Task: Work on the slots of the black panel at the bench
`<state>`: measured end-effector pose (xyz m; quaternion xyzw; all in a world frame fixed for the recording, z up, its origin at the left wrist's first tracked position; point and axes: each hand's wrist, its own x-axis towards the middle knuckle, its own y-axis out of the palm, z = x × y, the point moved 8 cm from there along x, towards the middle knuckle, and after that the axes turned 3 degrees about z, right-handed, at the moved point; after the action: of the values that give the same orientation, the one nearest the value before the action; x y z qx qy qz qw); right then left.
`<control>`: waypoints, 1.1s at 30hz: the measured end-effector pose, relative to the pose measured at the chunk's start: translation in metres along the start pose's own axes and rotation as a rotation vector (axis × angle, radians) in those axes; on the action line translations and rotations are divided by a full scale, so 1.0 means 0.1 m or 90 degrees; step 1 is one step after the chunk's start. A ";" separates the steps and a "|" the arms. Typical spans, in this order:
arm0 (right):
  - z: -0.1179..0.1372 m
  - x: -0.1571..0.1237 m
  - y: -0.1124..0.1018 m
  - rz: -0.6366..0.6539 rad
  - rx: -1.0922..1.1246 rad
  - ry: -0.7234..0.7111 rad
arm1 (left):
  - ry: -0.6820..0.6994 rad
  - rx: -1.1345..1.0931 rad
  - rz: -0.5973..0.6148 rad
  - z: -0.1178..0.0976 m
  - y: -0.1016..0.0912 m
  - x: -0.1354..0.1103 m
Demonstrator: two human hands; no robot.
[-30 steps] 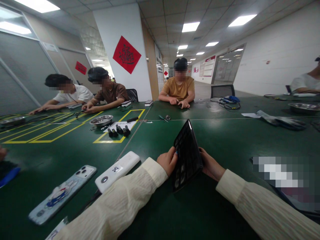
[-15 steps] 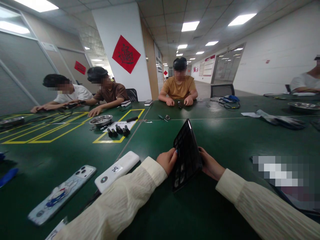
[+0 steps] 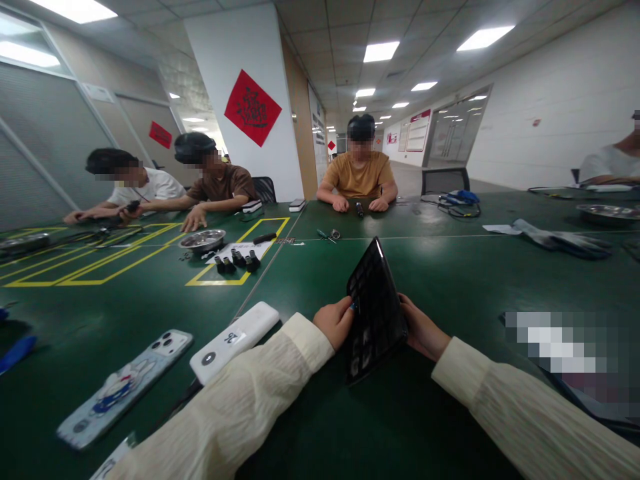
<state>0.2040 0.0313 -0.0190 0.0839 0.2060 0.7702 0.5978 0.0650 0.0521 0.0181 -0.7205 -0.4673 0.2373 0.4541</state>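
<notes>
I hold a glossy black tablet [image 3: 374, 313] upright and tilted over the green table. Its dark face is angled to the left, with dim square shapes showing on it. My left hand [image 3: 334, 323] is closed on the left edge, thumb on the face and a small blue spot by its tip. On the far side, my right hand [image 3: 424, 328] grips the right edge; most of its fingers are hidden behind the tablet. Left of my left forearm lie a white power bank [image 3: 235, 341] marked 26 and a phone in a printed case [image 3: 125, 390].
Black cylindrical parts [image 3: 238, 261] stand on paper inside a yellow outline, near a metal bowl [image 3: 202, 241]. A screwdriver [image 3: 325, 235] lies farther back. Grey gloves [image 3: 555, 239] are at the right. Across the table sits a person in a yellow-brown shirt [image 3: 358, 175]; others sit left and right.
My hands and the tablet stay almost still, the tablet turning very slightly. At the left, a co-worker's hand has risen with a dark object, and another person's hand has shifted.
</notes>
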 end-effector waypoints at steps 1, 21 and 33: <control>0.00 0.00 0.00 -0.003 -0.001 0.001 | 0.004 0.002 -0.002 0.00 0.00 0.00; 0.00 -0.01 0.00 -0.008 0.004 0.004 | 0.014 -0.010 -0.010 -0.02 0.00 0.00; 0.01 0.00 0.01 -0.017 -0.001 0.004 | -0.027 0.023 -0.017 -0.02 -0.03 -0.01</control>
<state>0.2035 0.0311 -0.0174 0.0781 0.2087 0.7626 0.6073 0.0647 0.0507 0.0212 -0.7008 -0.4816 0.2549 0.4605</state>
